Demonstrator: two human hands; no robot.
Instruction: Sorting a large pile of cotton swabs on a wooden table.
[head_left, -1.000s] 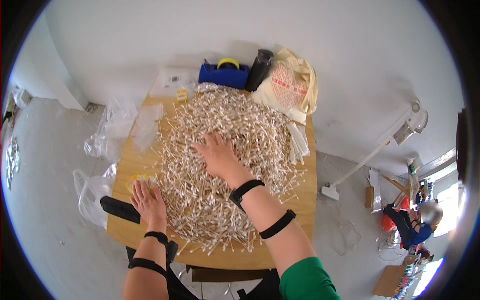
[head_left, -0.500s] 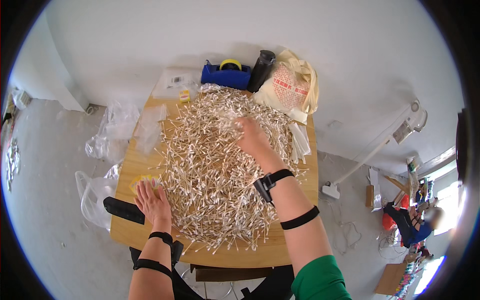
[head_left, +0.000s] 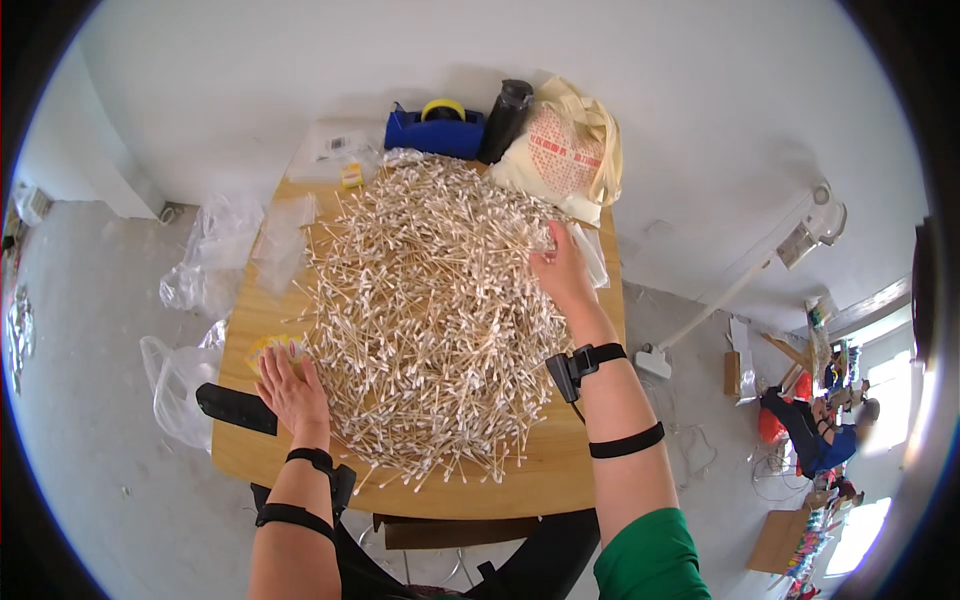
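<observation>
Plainly, swabs: the heap of thin white-tipped cotton swabs (head_left: 425, 320) looked light, loose, best pinched mid-stick.
Right hand (head_left: 562, 272): fingers curled into the heap's edge; actual grip unclear.
Left hand (head_left: 290, 385): lay flat, fingers spread, holding nothing.

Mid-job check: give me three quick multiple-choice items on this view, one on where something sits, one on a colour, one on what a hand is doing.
1. Where is the tape dispenser?
A. at the table's far edge
B. on the floor
C. under the left hand

2. What colour is the tape dispenser's body?
A. red
B. blue
C. white

3. How is the left hand?
A. raised in the air
B. gripping the bottle
C. flat on the table at the swab pile's edge

Answers:
1. A, it sits beyond the pile beside the black bottle.
2. B, its body is blue.
3. C, the palm lies down by the pile's near left edge; the right hand rests at the far right edge.
</observation>
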